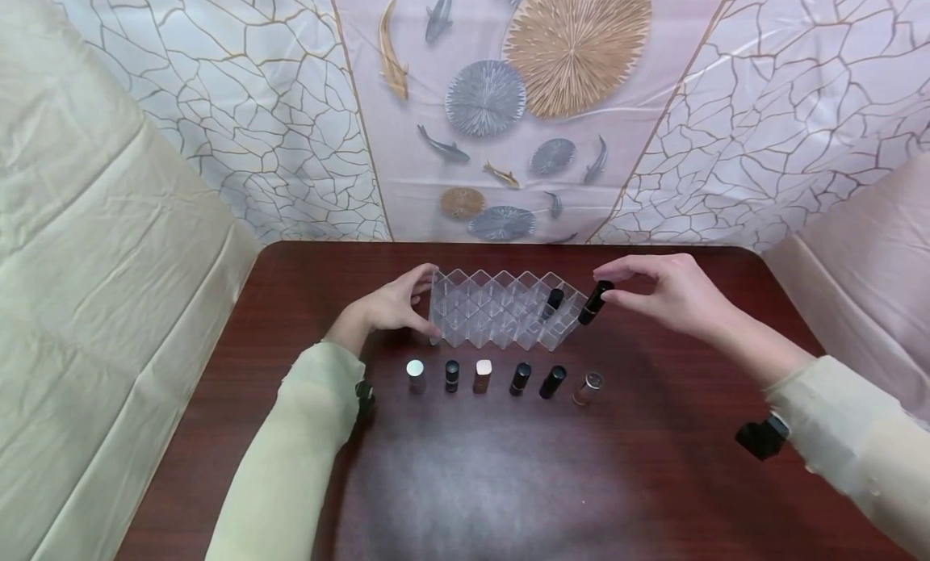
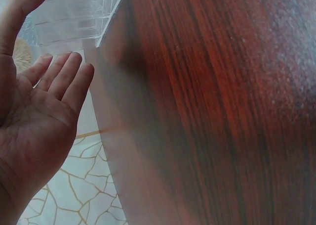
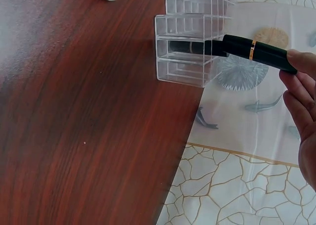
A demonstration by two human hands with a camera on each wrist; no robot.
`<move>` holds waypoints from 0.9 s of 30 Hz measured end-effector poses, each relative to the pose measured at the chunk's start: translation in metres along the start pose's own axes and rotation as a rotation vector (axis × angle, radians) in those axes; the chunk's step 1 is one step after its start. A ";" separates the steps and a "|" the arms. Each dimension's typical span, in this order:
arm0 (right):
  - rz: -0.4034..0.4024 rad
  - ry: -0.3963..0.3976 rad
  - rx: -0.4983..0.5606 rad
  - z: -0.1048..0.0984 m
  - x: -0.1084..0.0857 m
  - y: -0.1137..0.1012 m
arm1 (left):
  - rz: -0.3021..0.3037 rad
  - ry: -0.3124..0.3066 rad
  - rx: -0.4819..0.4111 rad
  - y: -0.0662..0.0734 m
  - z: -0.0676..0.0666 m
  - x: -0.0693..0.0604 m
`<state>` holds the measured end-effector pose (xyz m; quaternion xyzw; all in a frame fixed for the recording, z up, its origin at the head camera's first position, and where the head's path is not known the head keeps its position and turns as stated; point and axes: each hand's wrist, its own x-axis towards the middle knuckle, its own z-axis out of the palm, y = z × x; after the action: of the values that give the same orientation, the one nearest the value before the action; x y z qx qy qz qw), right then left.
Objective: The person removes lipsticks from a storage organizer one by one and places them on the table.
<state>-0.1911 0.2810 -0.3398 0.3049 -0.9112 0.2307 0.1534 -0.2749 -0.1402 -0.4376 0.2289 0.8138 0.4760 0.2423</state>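
A clear diamond-grid lipstick organizer (image 1: 475, 312) stands toward the back of the dark wood table. My left hand (image 1: 392, 304) holds its left end, thumb at the front corner and fingers at the back one; in the left wrist view the palm faces the camera. Beyond the organizer's right end, my right hand (image 1: 672, 290) pinches a black lipstick (image 3: 269, 54) with a gold band by one end. It tilts, its lower end beside the rightmost cells; whether it touches them I cannot tell. Another black lipstick (image 1: 554, 301) sits in a cell near that end.
In front of the organizer stands a row of lipsticks: a silver-topped one (image 1: 415, 373), a pale-capped one (image 1: 483, 375), several black ones (image 1: 520, 378) and a brownish clear tube (image 1: 588, 388) at the right. A patterned cloth (image 1: 291, 141) hangs behind the table (image 1: 676, 480).
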 end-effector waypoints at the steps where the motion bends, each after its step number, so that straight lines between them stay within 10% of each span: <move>1: 0.000 0.000 -0.002 -0.001 -0.002 0.000 | 0.002 0.000 0.000 0.000 0.000 0.000; 27: 0.065 -0.019 -0.030 -0.002 -0.068 0.003 | 0.042 0.003 -0.031 -0.003 0.001 0.002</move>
<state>-0.1408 0.3176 -0.3674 0.2751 -0.9253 0.2189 0.1418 -0.2765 -0.1397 -0.4415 0.2413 0.8017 0.4939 0.2347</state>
